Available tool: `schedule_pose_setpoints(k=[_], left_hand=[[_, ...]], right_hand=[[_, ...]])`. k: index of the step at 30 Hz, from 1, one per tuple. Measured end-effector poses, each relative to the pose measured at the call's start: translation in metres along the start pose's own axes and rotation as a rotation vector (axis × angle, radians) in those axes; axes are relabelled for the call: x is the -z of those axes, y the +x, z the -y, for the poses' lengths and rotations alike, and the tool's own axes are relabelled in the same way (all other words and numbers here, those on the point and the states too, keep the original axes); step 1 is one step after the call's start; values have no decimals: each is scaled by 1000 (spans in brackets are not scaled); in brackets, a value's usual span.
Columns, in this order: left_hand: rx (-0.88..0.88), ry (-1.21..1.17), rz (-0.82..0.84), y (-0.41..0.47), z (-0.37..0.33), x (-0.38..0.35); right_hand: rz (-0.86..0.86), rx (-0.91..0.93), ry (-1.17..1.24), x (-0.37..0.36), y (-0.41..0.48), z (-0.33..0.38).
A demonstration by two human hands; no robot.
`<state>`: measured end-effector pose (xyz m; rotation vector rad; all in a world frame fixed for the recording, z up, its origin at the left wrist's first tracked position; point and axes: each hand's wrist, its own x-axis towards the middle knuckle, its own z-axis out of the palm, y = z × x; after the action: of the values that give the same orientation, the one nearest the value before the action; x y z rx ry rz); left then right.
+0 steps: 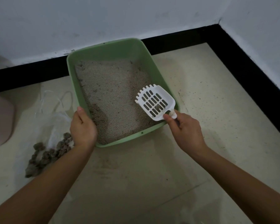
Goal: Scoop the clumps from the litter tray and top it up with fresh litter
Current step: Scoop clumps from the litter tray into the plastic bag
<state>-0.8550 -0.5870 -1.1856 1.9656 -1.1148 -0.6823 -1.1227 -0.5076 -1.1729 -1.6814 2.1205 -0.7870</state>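
The left hand [83, 126] gripped the green litter tray [113, 49] rim. The right hand [185, 126] grasped the white slotted scoop [155, 102], one small clump [157, 107] inside.

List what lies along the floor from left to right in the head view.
Pink object → pile of clumps → left hand on the green litter tray rim → white scoop → right hand.

No readable text, label, brand, number or sign anywhere. Green plastic litter tray [123, 50] plain, unmarked. White slotted plastic scoop [155, 102] plain. Clear plastic bag [55, 123] shows no print.
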Motion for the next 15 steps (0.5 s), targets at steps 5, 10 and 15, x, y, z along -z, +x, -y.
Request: schedule_pose_setpoints(k=[5, 10, 15], left_hand=[[-74, 67, 18, -3, -3, 5], [-84, 220, 51, -2, -9, 9], [85, 296, 314, 21, -14, 34]], right_hand=[[0, 52, -59, 1, 1, -3], [34, 59, -47, 6, 2, -1], [72, 108, -115, 9, 10, 7]])
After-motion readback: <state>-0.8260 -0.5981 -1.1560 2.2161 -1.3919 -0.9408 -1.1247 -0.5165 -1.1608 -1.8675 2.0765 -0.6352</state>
